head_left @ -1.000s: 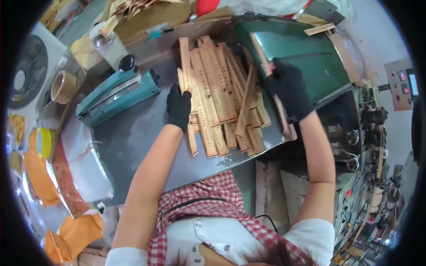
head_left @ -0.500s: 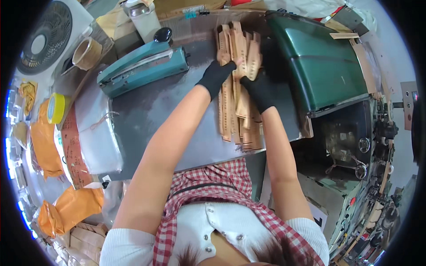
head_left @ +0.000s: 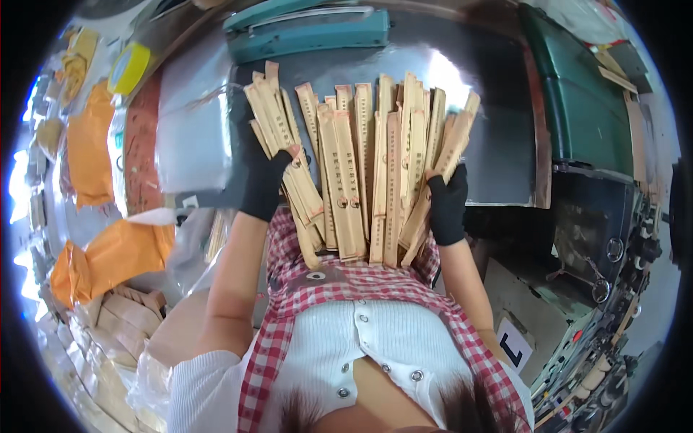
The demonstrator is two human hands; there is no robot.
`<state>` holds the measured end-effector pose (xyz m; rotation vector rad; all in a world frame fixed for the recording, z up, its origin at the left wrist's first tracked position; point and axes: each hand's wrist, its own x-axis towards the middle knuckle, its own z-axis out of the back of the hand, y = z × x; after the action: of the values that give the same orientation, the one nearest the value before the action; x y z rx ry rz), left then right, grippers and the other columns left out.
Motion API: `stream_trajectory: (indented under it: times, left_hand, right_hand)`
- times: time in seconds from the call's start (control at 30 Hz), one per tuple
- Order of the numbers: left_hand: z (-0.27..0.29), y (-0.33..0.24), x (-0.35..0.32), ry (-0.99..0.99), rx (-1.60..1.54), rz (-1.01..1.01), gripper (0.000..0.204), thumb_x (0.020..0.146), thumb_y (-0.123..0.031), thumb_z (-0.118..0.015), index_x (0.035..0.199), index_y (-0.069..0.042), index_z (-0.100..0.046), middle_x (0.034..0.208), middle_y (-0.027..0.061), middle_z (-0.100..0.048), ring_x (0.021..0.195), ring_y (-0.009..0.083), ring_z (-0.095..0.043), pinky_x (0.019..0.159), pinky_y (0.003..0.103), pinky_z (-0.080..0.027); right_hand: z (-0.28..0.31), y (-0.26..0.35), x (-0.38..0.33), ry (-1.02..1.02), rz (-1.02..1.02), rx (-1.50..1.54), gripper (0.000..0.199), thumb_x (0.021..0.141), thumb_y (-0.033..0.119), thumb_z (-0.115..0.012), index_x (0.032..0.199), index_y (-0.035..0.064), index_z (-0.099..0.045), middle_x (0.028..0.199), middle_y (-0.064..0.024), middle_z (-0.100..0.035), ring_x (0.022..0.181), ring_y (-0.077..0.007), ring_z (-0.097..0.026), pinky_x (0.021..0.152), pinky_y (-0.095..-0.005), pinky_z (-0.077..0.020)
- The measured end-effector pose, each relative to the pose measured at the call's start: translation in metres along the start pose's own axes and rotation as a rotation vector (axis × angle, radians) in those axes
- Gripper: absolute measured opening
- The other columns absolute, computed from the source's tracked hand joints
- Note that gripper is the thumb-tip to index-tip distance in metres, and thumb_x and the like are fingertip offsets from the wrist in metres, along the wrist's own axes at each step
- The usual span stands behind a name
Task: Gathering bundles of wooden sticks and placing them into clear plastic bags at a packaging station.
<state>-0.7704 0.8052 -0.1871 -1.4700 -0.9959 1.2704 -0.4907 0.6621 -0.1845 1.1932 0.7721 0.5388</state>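
A fanned bundle of long tan paper sleeves (head_left: 361,166) is lifted close to my chest, off the grey metal table (head_left: 491,144). My left hand (head_left: 263,180), in a black glove, grips the bundle's left side, with a fingertip showing through the glove. My right hand (head_left: 447,206), also in a black glove, holds the right side from below. The sleeves' lower ends hang over my red checked shirt. Their upper ends spread out toward the teal heat sealer (head_left: 310,29).
A green machine (head_left: 585,108) stands at the right, with dials and levers below it. Orange bags (head_left: 108,252) and a yellow tape roll (head_left: 130,68) lie at the left. A clear plastic sheet (head_left: 188,137) covers the table's left part.
Both hands have pulled the bundle off the table toward my body, and it now spreads in a fan. The view has tilted down, so the table and sealer sit higher in the picture.
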Motion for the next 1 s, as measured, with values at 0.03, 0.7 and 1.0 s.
stream_trajectory:
  times: [0.03,0.7,1.0]
  left_hand:
    - [0.001,-0.005,0.002,-0.040,0.086,-0.206,0.055,0.077,-0.002,-0.070,0.126,0.001,-0.044,0.108,0.0102,-0.059,0.095,0.0187,-0.059,0.083,0.030,-0.049]
    - [-0.010,-0.006,-0.048,0.220,-0.489,-0.016,0.068,0.077,-0.006,-0.074,0.133,-0.008,-0.036,0.110,0.0041,-0.056,0.098,0.0172,-0.060,0.082,0.029,-0.052]
    - [-0.059,-0.043,-0.017,0.287,-0.218,-0.133,0.057,0.075,-0.016,-0.076,0.123,0.000,-0.050,0.105,0.0077,-0.061,0.093,0.0144,-0.060,0.082,0.028,-0.049]
  right_hand:
    - [-0.005,-0.005,0.011,0.012,0.097,-0.131,0.035,0.083,0.015,-0.065,0.112,-0.0007,-0.051,0.086,-0.0086,-0.057,0.072,-0.0131,-0.053,0.063,-0.0274,-0.0447]
    - [-0.074,0.030,-0.041,0.527,-0.035,0.229,0.048,0.082,0.017,-0.070,0.122,0.0005,-0.050,0.110,-0.0080,-0.061,0.101,-0.0144,-0.058,0.087,-0.0275,-0.0460]
    - [-0.098,0.075,0.019,0.789,0.228,0.314,0.052,0.070,0.011,-0.074,0.116,0.0020,-0.052,0.098,-0.0047,-0.061,0.089,-0.0128,-0.058,0.078,-0.0272,-0.0480]
